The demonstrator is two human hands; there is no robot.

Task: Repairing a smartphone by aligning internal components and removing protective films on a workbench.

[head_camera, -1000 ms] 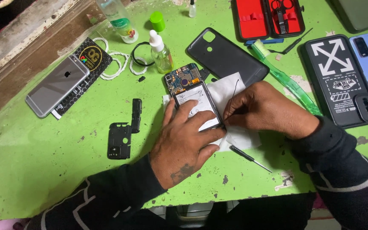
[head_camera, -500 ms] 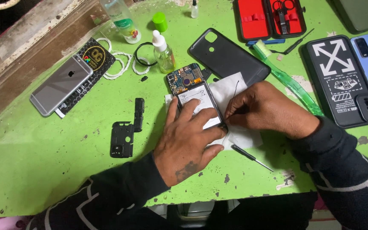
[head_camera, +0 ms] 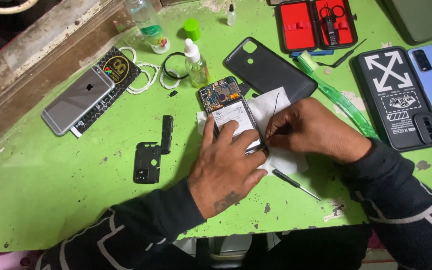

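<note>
Opened phone [head_camera: 232, 114] lies back-up on a white tissue [head_camera: 268, 107] on a scuffed green table [head_camera: 51, 200], a worn wooden ledge along the far-left edge.

Left hand [head_camera: 226, 167] presses flat on the phone's lower half, fingers spread over its white battery. Right hand [head_camera: 316, 129] rests just beside the phone's right edge, fingertips pinched shut on a thin black wire [head_camera: 275, 102]. A small screwdriver [head_camera: 296, 184] lies near the hands; a black back cover [head_camera: 268, 70] sits beyond.

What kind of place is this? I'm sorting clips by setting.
Probably a phone repair bench: an opened phone with its circuit board bared lies under both hands, its back cover set aside, beside a red tool kit and a small screwdriver.
</note>
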